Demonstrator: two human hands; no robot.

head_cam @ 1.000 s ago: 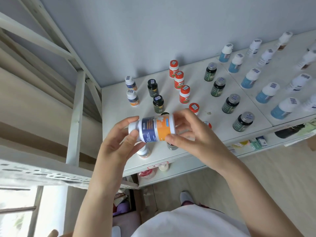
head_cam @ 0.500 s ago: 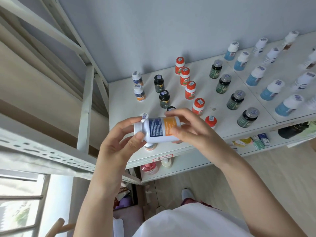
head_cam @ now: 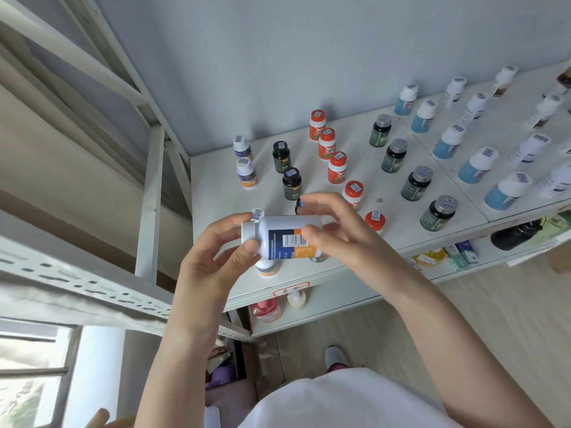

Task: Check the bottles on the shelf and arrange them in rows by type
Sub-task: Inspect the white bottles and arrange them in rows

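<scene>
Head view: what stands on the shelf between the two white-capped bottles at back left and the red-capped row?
Head view: a row of black-capped dark bottles stands there, the nearest partly hidden by the right hand.

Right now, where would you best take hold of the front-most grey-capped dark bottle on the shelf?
Probably round the body of the dark bottle just under its grey cap, coming from the shelf's front edge: it stands upright, nearest that edge, with bare shelf either side.
</scene>
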